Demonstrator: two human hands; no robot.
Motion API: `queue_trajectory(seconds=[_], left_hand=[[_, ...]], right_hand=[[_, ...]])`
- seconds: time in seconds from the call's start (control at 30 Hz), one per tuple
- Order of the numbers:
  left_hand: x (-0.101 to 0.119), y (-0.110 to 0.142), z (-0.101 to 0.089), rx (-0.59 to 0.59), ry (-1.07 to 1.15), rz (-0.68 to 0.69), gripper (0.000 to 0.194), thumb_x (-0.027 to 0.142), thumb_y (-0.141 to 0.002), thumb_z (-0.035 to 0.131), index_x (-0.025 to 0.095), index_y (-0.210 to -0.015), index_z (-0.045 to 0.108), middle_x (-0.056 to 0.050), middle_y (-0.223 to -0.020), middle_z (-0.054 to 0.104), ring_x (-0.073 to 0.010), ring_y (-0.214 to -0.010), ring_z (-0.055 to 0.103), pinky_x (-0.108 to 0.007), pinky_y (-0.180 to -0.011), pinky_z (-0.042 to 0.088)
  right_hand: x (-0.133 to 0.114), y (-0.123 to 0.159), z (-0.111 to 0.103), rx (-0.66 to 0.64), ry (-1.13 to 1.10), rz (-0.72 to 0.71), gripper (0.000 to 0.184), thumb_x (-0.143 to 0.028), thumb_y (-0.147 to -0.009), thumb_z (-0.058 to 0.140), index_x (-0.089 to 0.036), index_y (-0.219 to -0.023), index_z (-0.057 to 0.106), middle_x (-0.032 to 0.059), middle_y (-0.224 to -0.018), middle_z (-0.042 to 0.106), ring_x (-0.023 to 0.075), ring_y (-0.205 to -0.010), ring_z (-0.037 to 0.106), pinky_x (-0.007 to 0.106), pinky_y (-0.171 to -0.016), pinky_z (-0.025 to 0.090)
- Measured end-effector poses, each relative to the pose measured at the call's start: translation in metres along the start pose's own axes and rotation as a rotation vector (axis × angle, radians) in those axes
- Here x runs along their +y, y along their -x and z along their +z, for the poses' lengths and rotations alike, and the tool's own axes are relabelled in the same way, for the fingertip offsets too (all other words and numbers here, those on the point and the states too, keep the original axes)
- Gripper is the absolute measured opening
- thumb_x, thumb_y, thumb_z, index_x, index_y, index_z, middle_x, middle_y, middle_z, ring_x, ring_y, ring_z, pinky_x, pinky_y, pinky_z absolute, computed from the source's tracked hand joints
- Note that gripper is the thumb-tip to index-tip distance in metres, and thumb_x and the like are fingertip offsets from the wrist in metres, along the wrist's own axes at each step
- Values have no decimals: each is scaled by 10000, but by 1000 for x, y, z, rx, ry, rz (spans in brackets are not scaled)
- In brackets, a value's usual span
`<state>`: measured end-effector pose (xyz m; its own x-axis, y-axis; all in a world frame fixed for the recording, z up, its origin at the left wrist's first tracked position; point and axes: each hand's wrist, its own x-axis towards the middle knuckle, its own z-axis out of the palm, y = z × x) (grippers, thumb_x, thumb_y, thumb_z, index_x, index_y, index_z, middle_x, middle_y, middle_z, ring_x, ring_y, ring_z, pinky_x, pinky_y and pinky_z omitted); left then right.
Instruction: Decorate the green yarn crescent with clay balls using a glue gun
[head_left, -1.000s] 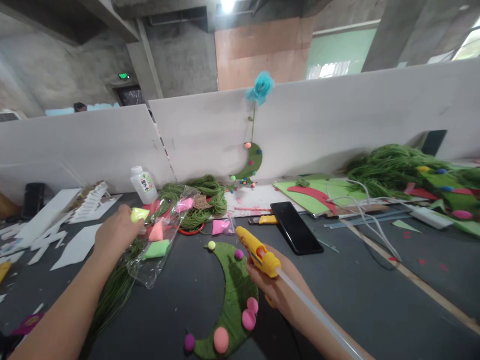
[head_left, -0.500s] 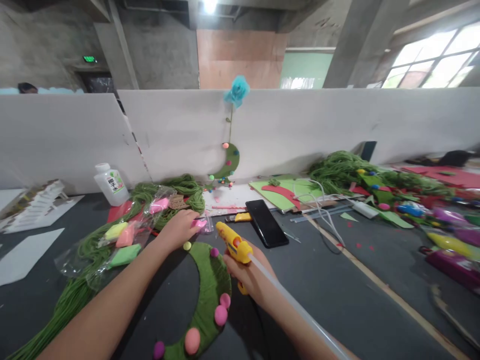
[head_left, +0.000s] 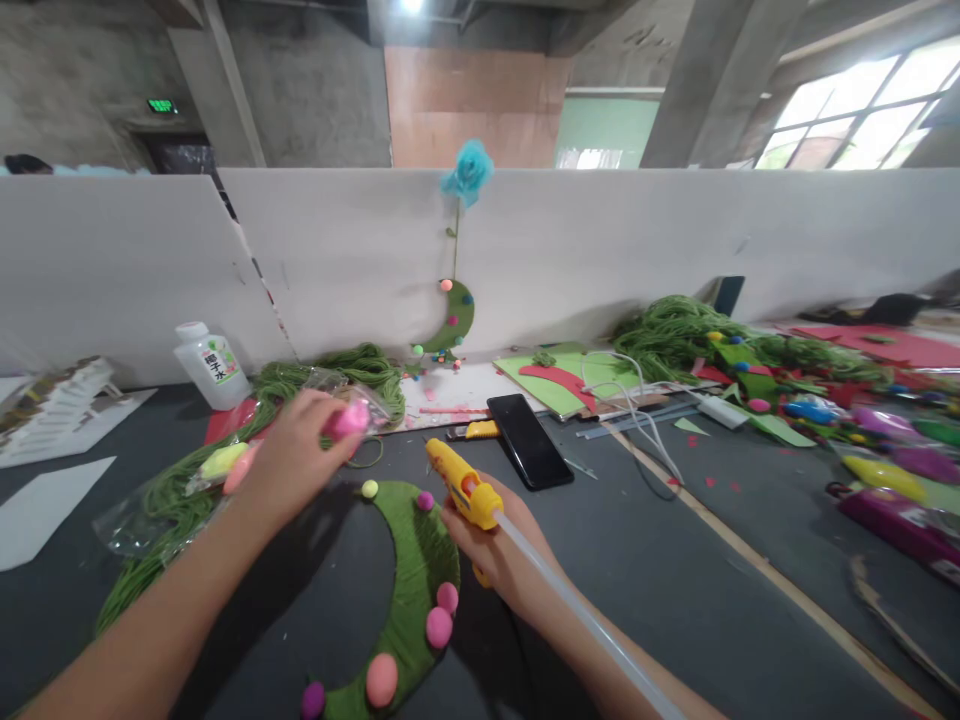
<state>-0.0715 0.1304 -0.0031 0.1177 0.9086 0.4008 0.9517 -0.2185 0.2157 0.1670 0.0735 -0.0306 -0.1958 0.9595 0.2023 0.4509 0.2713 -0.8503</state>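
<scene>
Presently, the green crescent (head_left: 421, 570) lies flat on the dark table (head_left: 720, 610), in front of the person and between the two forearms, its lower end close to the bottom of the view. Small coloured balls sit along it, with a yellow ball (head_left: 370, 489) at the upper tip. Just beside its outer edge, the right hand (head_left: 506, 545) is closed around a yellow glue gun (head_left: 461, 485); if a finger presses the trigger, I cannot tell. Beyond the upper tip, the left hand (head_left: 296, 455) holds a pink packet (head_left: 352, 417) between its fingers, above the table.

For this handling, I think it is better to pinch the packet lightly, because the content looks soft, and to keep the nozzle turned away from the left fingers and from the plastic.

As for room, the left side is narrow: green cord (head_left: 176, 495) lies under and beside the left forearm, and a white bottle (head_left: 214, 365) stands behind it. Ahead of the nozzle, a cutter (head_left: 480, 430) and a phone (head_left: 529, 440) limit the space. To the right of the right forearm, the table offers a wider bare area.
</scene>
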Motion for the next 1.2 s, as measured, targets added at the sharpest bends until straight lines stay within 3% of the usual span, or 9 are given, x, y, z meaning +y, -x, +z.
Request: queue_trajectory(seconds=[0.2,0.37,0.53,0.7,0.8,0.87,1.0,1.1,1.2], left_hand=[[-89,39,-65,81,-259,-412,256,456,-821,429,213,-819,509,-33,-810,556,-263,-809,562,-384,-696,458],[-114,52,-48,-7,-198,-447,270,438,-815,444,189,-779,542,-22,-755,596,-224,-724,596,-308,-608,437],[-114,30,-24,27,-130,-425,263,391,-782,493,150,-843,579,-118,-906,626,-284,-893,596,-360,-743,456],[-91,14,-29,-14,12,-348,385,388,-838,463,90,-1047,588,-143,-1107,610,-264,-975,606,-335,-830,456],[-58,29,-36,25,60,-297,403,410,-868,446,116,-1122,552,-134,-1253,522,-260,-1080,551,-339,-918,415],[-34,51,-37,6,105,-256,317,426,-881,441,185,-1025,587,-69,-1132,592,-212,-947,592,-306,-843,452],[12,100,-28,-398,316,168,166,321,-851,537,247,-974,618,-28,-1035,639,-185,-951,602,-264,-843,472],[35,121,-18,-607,354,271,236,207,-817,565,251,-1047,599,-38,-1075,619,-173,-963,600,-247,-836,487],[46,126,-12,-652,332,307,215,139,-792,555,212,-990,602,-59,-1025,613,-180,-923,599,-265,-817,498]], right_hand=[[4,0,4,-16,-55,-28,149,-341,-792,539,-192,-791,556,34,-742,628,208,-662,594,325,-624,469],[17,-4,11,-18,-68,8,173,-339,-809,546,-178,-817,609,2,-600,609,184,-552,569,311,-571,460],[32,-8,16,-7,-107,69,164,-338,-801,558,-183,-783,606,-10,-578,602,173,-524,560,301,-533,463],[26,-8,11,-25,-88,65,150,-335,-789,568,-190,-765,597,-9,-594,601,177,-551,574,303,-553,465],[16,-6,7,-13,-99,73,135,-319,-785,566,-193,-744,591,-15,-575,585,164,-536,556,289,-530,447],[12,-4,6,-4,-106,79,128,-312,-787,563,-192,-758,599,-14,-579,591,160,-538,556,285,-528,444],[8,-2,5,3,-96,87,123,-306,-777,573,-189,-756,604,-5,-578,609,171,-552,573,297,-551,446],[7,-2,6,-14,-94,95,128,-313,-773,572,-189,-761,603,-1,-587,612,177,-558,574,301,-545,442],[6,-2,7,-38,-98,89,127,-309,-774,556,-193,-733,584,-7,-592,599,166,-558,555,299,-552,436]])
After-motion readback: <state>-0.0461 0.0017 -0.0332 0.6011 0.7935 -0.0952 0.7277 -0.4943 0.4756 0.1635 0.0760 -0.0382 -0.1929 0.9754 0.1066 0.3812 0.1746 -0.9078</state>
